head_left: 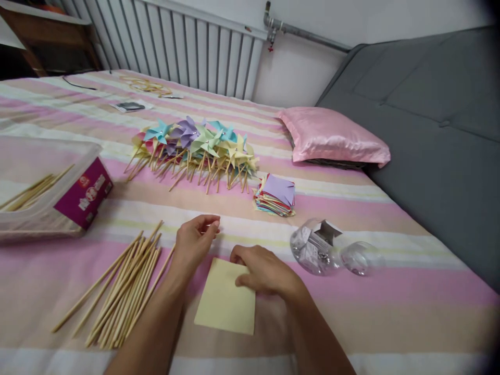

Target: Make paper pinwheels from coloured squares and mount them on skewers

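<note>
A square sheet of pale yellow paper [226, 299] lies on the bed between my forearms. My right hand [265, 268] is at its upper right corner, its fingers curved and the thumb spread apart from them over the paper. Beyond the sheet's far edge is my left hand [195, 240], with thumb and forefinger brought together; anything between them is too small to make out. A loose bundle of wooden sticks [127, 289] lies left of my left forearm. To the right of my right hand rests a clear plastic jar [314, 250] with a small box and packets inside.
Many paper pinwheels [195, 146] on sticks lie in a pile farther back. Beside them is a stack of coloured paper squares [275, 194]. A clear bin [88, 192] with sticks stands left. A round clear lid [356, 259] and pink pillow [336, 134] are right.
</note>
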Available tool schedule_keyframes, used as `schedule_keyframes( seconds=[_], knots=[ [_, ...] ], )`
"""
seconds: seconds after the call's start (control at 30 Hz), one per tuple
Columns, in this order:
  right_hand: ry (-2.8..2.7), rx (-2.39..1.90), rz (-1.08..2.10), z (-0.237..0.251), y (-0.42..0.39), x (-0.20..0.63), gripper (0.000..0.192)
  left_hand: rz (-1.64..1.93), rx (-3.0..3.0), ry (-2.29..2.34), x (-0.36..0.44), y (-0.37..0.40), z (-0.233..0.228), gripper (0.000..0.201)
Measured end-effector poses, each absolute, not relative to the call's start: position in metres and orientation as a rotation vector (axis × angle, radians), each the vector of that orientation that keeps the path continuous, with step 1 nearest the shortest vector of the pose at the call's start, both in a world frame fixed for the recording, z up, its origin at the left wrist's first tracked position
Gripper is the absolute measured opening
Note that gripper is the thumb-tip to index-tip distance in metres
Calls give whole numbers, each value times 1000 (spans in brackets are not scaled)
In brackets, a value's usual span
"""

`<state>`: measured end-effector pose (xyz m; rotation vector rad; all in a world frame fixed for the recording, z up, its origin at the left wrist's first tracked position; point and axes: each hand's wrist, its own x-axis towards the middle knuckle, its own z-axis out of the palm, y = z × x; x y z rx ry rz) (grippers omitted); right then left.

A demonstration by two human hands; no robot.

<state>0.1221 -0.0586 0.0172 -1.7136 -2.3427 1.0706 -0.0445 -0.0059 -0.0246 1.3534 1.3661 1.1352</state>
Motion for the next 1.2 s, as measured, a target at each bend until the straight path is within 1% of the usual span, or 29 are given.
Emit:
schedule_keyframes(
  seconds=[0.07, 0.17, 0.3, 0.43, 0.5, 0.63, 0.7, 0.77, 0.87, 0.97, 1.2],
  knots=[
    [-2204, -1669, 1017, 17, -54, 132, 24, 1135, 1342, 1381, -44, -5, -26, 34],
    [-1916, -1617, 858, 11, -46, 143, 17, 1154, 1321, 1392, -43, -5, -27, 35],
    [-1709, -1508, 679, -4, -33, 143, 19, 1141, 1332, 1407, -43, -6, -31, 36],
    [-1581, -1510, 616, -20, -23, 137, 21, 1062, 1346, 1428, -43, -4, -35, 38],
    [-1590, -1529, 558, -24, -21, 136, 25, 1037, 1353, 1422, -43, -4, -37, 39],
    [-1730, -1571, 309, -15, -27, 135, 36, 1009, 1358, 1415, -44, -3, -39, 40],
    [-1811, -1608, 345, -7, -34, 132, 35, 999, 1367, 1417, -45, -3, -40, 39],
    [-1923, -1633, 528, 0, -43, 127, 34, 997, 1375, 1419, -45, -3, -41, 37],
    [-2058, -1608, 720, 0, -51, 119, 46, 1004, 1376, 1410, -45, -5, -39, 35],
    [-2081, -1663, 711, -6, -50, 113, 51, 1020, 1362, 1391, -43, -7, -34, 33],
    [-2062, -1733, 652, -14, -44, 114, 35, 1000, 1323, 1393, -40, -11, -28, 33]
  ],
)
